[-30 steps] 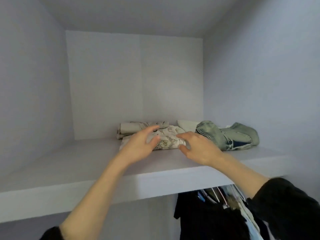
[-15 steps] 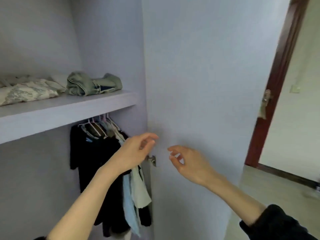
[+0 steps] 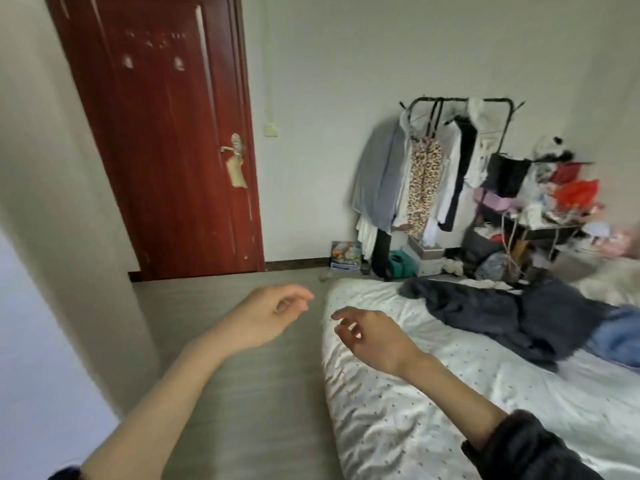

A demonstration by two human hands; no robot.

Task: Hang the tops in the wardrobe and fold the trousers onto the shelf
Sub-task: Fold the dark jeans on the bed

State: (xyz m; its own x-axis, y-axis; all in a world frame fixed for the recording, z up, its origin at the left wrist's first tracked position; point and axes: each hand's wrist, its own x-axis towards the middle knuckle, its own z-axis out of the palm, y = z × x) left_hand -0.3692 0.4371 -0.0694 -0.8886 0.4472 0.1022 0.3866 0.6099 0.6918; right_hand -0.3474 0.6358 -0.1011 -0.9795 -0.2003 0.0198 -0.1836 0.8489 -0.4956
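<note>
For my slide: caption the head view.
Both empty hands, left and right, reach toward dark clothing on the bed.

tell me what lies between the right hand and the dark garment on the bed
In the head view, only bare dotted white bedsheet lies between the right hand and the dark garment; nothing else sits on that stretch.

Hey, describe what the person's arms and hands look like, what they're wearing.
Both hands are bare: no gloves, rings or watch visible on the left hand or right hand. Dark, fuzzy-looking sleeves are pushed up toward the elbows, leaving both forearms uncovered.
</note>
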